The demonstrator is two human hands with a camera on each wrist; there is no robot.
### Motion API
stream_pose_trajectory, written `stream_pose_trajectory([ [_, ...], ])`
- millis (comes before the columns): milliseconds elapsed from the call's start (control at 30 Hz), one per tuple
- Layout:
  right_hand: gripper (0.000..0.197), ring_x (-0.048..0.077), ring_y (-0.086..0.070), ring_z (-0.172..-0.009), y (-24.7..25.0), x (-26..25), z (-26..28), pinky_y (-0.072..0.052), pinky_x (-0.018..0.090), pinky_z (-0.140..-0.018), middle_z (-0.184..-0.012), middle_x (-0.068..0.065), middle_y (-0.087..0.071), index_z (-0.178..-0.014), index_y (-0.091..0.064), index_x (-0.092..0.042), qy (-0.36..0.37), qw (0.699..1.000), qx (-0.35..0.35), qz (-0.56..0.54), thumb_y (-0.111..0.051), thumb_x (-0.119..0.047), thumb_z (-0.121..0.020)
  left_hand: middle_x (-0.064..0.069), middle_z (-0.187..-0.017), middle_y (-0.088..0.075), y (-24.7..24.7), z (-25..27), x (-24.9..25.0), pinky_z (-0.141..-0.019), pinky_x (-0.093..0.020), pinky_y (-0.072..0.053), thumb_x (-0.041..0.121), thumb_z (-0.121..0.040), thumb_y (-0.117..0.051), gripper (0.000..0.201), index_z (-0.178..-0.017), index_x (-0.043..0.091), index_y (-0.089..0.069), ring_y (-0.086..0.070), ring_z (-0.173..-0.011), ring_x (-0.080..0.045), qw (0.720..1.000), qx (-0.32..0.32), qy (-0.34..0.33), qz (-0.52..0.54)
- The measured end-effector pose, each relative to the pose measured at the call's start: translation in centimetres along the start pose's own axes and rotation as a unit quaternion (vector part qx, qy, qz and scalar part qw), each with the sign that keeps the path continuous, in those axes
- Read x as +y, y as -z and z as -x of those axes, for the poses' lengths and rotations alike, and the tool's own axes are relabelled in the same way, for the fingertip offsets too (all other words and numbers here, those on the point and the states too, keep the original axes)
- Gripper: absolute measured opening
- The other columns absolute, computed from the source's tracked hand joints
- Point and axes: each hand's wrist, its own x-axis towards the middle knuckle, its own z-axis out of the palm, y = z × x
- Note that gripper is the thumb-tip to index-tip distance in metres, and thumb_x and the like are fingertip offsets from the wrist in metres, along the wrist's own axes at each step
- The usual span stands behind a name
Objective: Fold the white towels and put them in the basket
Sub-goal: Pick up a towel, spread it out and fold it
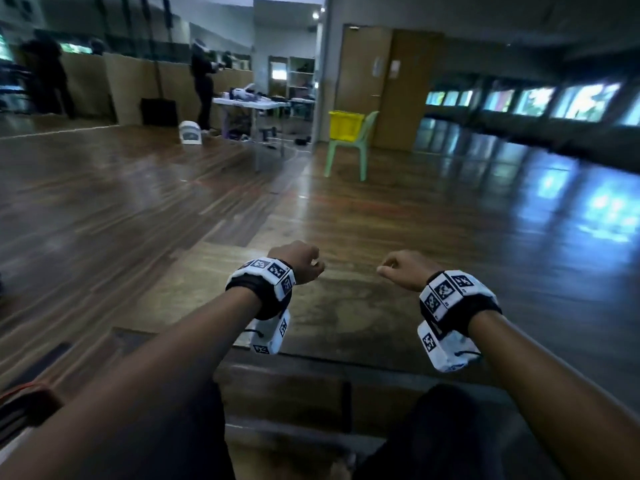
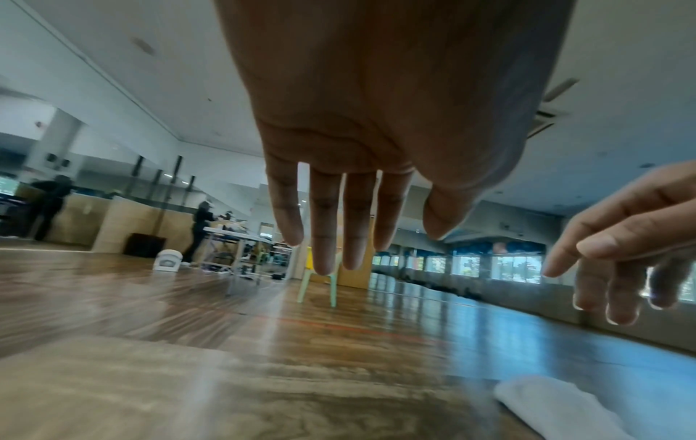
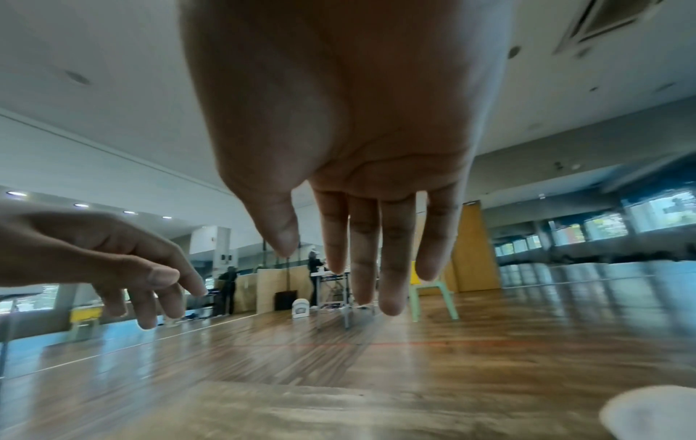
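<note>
Both my hands hover side by side over a wooden table (image 1: 322, 317), and neither holds anything. My left hand (image 1: 301, 263) hangs with its fingers (image 2: 324, 238) pointing down and relaxed. My right hand (image 1: 403, 270) does the same, with loose, slightly spread fingers (image 3: 391, 268). A white towel (image 2: 557, 407) lies on the table below and to the right of the hands; in the right wrist view it is a blurred white towel edge (image 3: 647, 413). The head view does not show it. A yellow basket (image 1: 344, 124) sits on a green chair (image 1: 349, 150) far across the room.
The room has a glossy wooden floor (image 1: 450, 209). A white folding table (image 1: 252, 103) with clutter stands at the back, a person (image 1: 202, 84) beside it. A small white appliance (image 1: 189, 133) sits on the floor. A red and black object (image 1: 20, 403) lies at my left.
</note>
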Motion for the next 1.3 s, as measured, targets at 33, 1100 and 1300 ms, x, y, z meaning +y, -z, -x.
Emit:
stream_pose_trajectory([
  [33, 0.035, 0.026, -0.059, -0.105, 0.2, 1.1, 0.6, -0.044, 0.031, -0.082, -0.114, 0.011, -0.065, -0.111, -0.065, -0.005, -0.013, 1.0, 0.005, 0.003, -0.05, -0.032, -0.095, -0.006, -0.109, -0.064, -0.3, -0.5, 1.1, -0.077, -0.035, -0.05, 0.048, -0.094, -0.04, 0.042, -0.115, 0.016, -0.057, -0.06, -0.097, -0.028, 1.0, 0.002, -0.012, -0.003],
  [1100, 0.049, 0.033, -0.037, -0.128, -12.5, 24.6, 2.6, -0.028, 0.045, -0.109, -0.139, 0.016, -0.042, -0.139, -0.038, -0.028, -0.239, 0.965, -0.092, 0.051, -0.042, -0.02, -0.091, -0.007, -0.134, -0.053, -22.8, -7.9, 23.4, -0.095, -0.039, -0.042, 0.036, -0.092, -0.042, 0.042, -0.131, 0.018, -0.044, -0.055, -0.115, -0.029, 0.931, -0.128, -0.34, -0.016],
  [1300, 0.044, 0.025, -0.03, -0.13, -14.5, 25.3, 3.0, -0.024, 0.045, -0.103, -0.142, 0.0, -0.041, -0.137, -0.04, -0.024, -0.204, 0.972, -0.049, 0.103, -0.045, -0.019, -0.094, -0.006, -0.139, -0.044, -24.2, -8.3, 23.0, -0.095, -0.043, -0.037, 0.034, -0.093, -0.046, 0.052, -0.14, 0.015, -0.034, -0.046, -0.124, -0.028, 0.948, -0.114, -0.298, 0.016],
])
